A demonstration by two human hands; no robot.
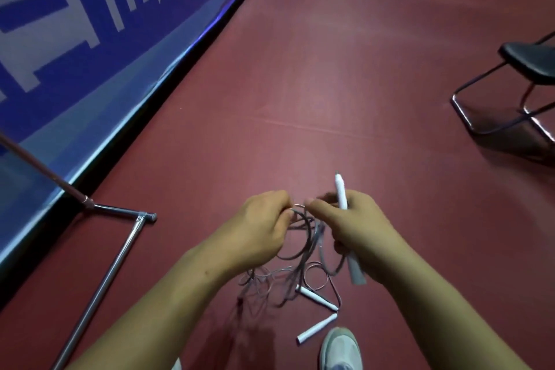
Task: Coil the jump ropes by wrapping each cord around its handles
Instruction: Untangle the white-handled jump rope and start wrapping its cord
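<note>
Pinches blurred cord (304, 227) in left hand (261, 225), grips handle (341, 193) in right hand (362, 230), with its lower loops too smeared and tangled to trace.

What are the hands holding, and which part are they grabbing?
The right hand grips a white jump rope handle around its middle. The left hand pinches the grey cord at a loop on top of the tangle.

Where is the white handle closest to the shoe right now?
The handle lies on the red floor, low and right of centre in the head view, just left of the grey shoe and just below a second loose handle.
</note>
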